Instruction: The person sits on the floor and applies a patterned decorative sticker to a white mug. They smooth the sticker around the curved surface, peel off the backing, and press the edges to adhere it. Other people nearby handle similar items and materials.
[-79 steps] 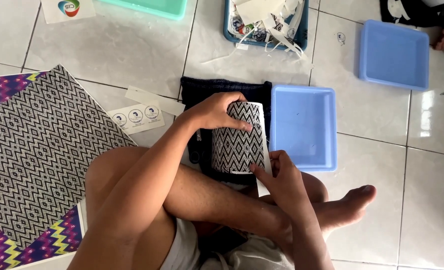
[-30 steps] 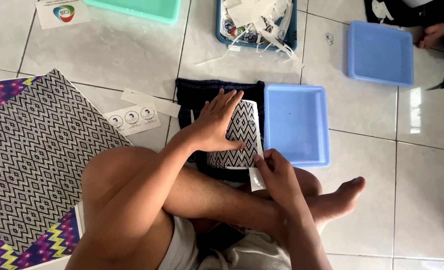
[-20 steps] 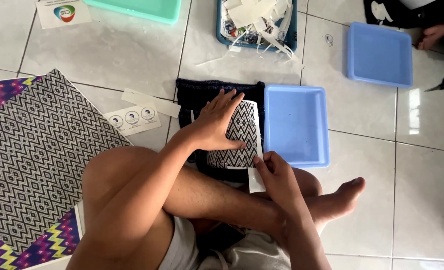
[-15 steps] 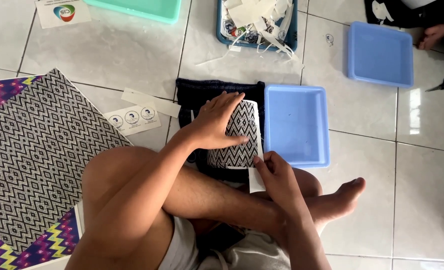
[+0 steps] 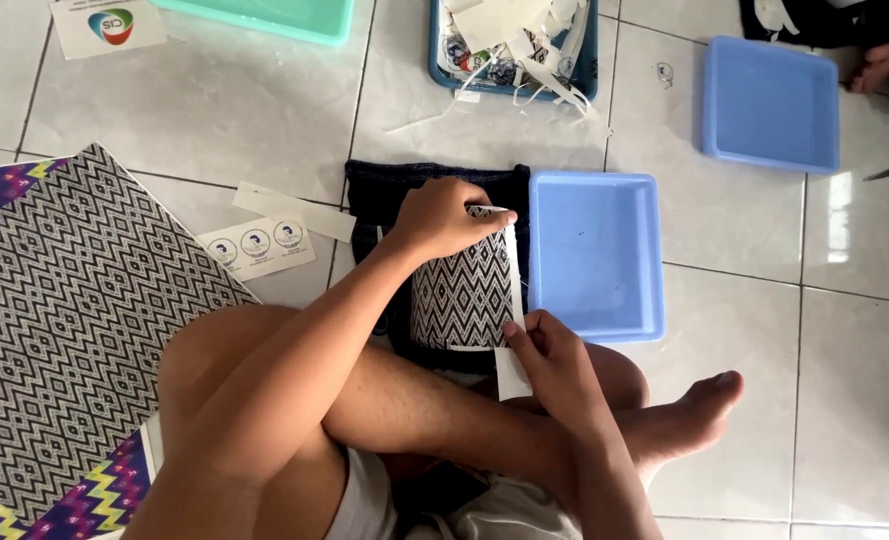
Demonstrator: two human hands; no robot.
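Woven zigzag patch (image 5: 461, 297) under hands (image 5: 448, 215), white strip (image 5: 512, 300).

A white sticker sheet (image 5: 256, 244) with three round labels lies on the floor; a white card (image 5: 107, 24) with a coloured logo lies top left.

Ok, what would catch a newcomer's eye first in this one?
Both hands meet at centre: the left hand presses the top of a black-and-white patterned piece, while the right hand holds a white strip at its lower edge. A large zigzag cloth fills the left; a blue tray sits right.
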